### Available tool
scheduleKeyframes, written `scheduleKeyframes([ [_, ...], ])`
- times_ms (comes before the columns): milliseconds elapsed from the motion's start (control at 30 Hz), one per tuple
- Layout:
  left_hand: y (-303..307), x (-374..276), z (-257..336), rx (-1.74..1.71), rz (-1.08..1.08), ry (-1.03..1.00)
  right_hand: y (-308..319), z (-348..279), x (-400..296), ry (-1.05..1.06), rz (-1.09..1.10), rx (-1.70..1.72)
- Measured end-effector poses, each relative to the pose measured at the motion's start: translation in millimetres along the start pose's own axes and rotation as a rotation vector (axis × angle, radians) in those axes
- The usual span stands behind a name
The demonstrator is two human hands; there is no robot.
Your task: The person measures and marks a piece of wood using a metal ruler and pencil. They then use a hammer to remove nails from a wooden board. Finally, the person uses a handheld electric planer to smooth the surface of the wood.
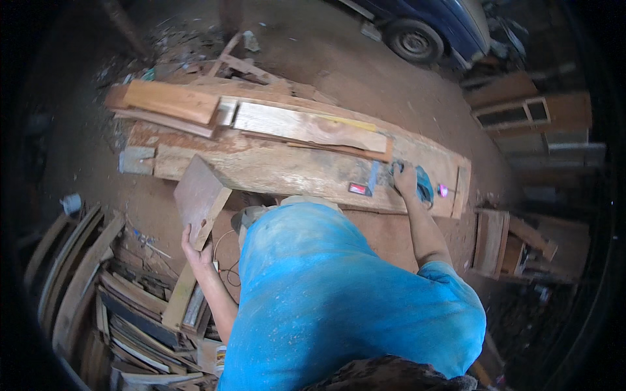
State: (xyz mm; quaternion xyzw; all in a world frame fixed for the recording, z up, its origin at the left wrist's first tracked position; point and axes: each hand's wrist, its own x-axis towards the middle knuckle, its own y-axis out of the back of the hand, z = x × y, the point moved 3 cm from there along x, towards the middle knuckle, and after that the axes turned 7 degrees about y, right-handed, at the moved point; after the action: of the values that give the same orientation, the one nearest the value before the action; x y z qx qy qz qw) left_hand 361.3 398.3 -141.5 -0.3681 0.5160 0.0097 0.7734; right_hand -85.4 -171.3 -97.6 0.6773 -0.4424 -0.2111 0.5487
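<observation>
My left hand (199, 254) grips the lower end of a thick wooden board (199, 195), which is tilted up beside the near edge of the workbench. The board's broad face is greyish brown and its long narrow edge is paler. At the bench's right part, my right hand (405, 180) is closed around a teal power tool (424, 186), partly hidden by the hand; its exact kind is unclear. A red and black small box (359, 188) and a blue strip (373, 176) lie left of it. A small pink and white round object (442, 190) sits to its right.
Planed boards (313, 125) lie along the far side of the wooden workbench (274, 168). Timber offcuts (142, 303) are stacked at lower left, near a white bucket (71, 204). Wooden frames (513, 115) stand right, and a dark blue car (440, 24) is behind. An orange cord (222, 239) hangs nearby.
</observation>
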Motion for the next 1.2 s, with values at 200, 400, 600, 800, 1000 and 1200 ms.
scheduleKeyframes([
  [200,-63.1,-43.0,-36.8,0.384,0.052,-0.044,49.7,82.0,-47.5,-0.121,0.027,-0.349],
  [400,-55.6,-58.4,-56.5,0.741,0.237,-0.13,39.6,124.4,-52.3,-0.23,-0.088,-0.35],
  [600,-103.9,-46.4,-135.5,1.51,0.169,-0.272,-57.5,-96.1,-27.7,-0.194,-0.832,0.725],
  [800,-128.1,-13.7,-228.9,1.371,-0.043,-0.217,-72.3,-287.1,-50.8,0.23,-1.311,0.818],
  [1000,-19.7,21.7,-251.9,1.431,0.772,-0.768,-158.2,-229.8,-29.4,0.105,-1.29,0.89],
  [1200,-27.8,-11.1,-268.8,0.214,-0.14,0.037,-79.3,-297.3,10.9,-0.066,-1.472,1.057],
])
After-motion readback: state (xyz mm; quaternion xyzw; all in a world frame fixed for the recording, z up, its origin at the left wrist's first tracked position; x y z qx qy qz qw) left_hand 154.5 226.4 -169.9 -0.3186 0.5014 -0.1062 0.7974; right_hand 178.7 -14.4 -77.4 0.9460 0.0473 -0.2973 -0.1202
